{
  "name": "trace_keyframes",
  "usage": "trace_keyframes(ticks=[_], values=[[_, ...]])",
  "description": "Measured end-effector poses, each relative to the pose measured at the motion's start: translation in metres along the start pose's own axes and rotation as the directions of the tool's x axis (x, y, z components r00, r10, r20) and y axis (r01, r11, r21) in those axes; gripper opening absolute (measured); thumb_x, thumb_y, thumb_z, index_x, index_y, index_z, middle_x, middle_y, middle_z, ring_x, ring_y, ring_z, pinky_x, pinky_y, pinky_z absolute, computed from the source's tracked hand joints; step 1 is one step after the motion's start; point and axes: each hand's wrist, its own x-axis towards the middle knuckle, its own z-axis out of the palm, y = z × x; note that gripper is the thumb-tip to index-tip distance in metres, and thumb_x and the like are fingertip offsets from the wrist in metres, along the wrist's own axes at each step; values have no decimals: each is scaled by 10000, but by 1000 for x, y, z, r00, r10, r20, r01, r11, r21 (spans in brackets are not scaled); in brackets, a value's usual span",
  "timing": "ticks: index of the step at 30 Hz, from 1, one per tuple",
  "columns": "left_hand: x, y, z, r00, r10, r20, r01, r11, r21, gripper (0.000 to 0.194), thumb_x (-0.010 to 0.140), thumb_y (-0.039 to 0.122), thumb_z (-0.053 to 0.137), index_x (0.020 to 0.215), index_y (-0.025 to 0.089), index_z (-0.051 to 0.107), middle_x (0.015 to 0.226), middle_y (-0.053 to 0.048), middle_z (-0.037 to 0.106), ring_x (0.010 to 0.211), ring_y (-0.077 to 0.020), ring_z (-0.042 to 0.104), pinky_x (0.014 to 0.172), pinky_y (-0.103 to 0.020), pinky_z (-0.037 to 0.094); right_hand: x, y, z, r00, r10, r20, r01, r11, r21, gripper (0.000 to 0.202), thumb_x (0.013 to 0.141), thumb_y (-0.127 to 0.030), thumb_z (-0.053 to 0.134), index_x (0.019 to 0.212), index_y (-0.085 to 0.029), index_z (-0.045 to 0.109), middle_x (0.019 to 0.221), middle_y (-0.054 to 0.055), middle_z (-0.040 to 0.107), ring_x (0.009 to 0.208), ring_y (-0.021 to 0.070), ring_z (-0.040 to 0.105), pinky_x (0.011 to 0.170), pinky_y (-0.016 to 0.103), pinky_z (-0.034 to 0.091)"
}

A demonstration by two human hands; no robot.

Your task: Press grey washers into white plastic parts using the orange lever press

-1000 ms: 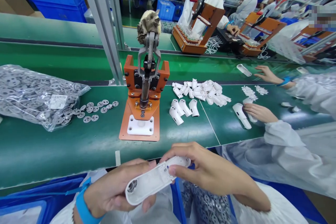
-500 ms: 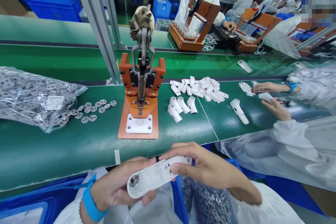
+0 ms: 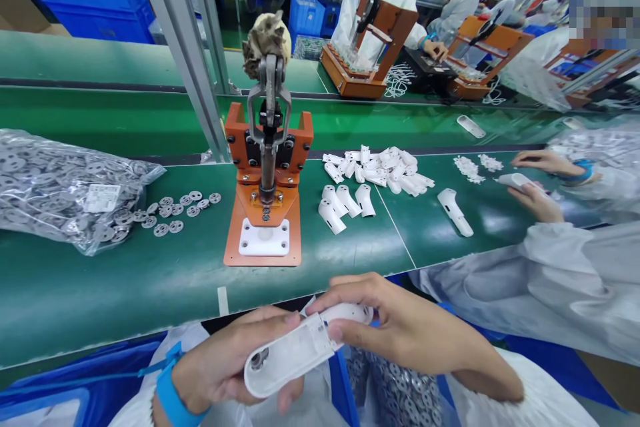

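Note:
My left hand (image 3: pixel 215 357) is closed round a long white plastic shell (image 3: pixel 290 357), its hollow side turned up. A round grey metal disc (image 3: pixel 259 359) sits in the shell's near-left end. My right hand (image 3: pixel 400 320) pinches a smaller curved white plastic cover (image 3: pixel 350 313) between thumb and fingers, against the shell's right end. Whether the two pieces are locked together I cannot tell. Beyond my hands stands an orange toggle press (image 3: pixel 269 193) with a white pad (image 3: pixel 264 245) on its base.
Loose metal discs (image 3: pixel 176 227) lie beside a clear bag of discs (image 3: pixel 45 180) on the left. White covers (image 3: pixel 385 163) are heaped right of the press. Farther right is an assembled white housing (image 3: pixel 454 212), near a co-worker's hands (image 3: pixel 537 200). Blue bins (image 3: pixel 345 387) stand below the green bench.
The shell has moved slightly down and tilted in my hands, and its joint with the smaller cover looks more bent. The co-worker's hands have shifted right, away from the small white parts.

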Motion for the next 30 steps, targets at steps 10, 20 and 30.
trace_keyframes(ticks=[10,20,30], values=[[-7,2,-2,999,-31,-26,33,996,87,513,887,669,596,970,171,683,535,21,600,270,-31,207,275,-194,89,-4,-4,10,997,61,-50,-63,997,-42,314,991,-456,562,1210,-290,714,1121,26,727,997,210,623,851,313,473],[-3,16,14,975,-69,-212,161,875,456,542,872,758,511,946,232,620,620,21,643,329,-57,282,330,-188,221,4,22,9,1000,-15,11,15,998,-58,303,997,-462,567,1165,-242,690,1023,27,717,896,178,627,824,290,452],[31,6,-13,821,399,-409,228,426,875,619,943,682,393,1346,221,478,1179,-105,602,760,-196,576,790,-319,468,-52,119,-43,797,194,-573,-270,962,-50,448,1014,-527,445,1278,-199,598,973,54,702,804,193,651,758,313,549]])
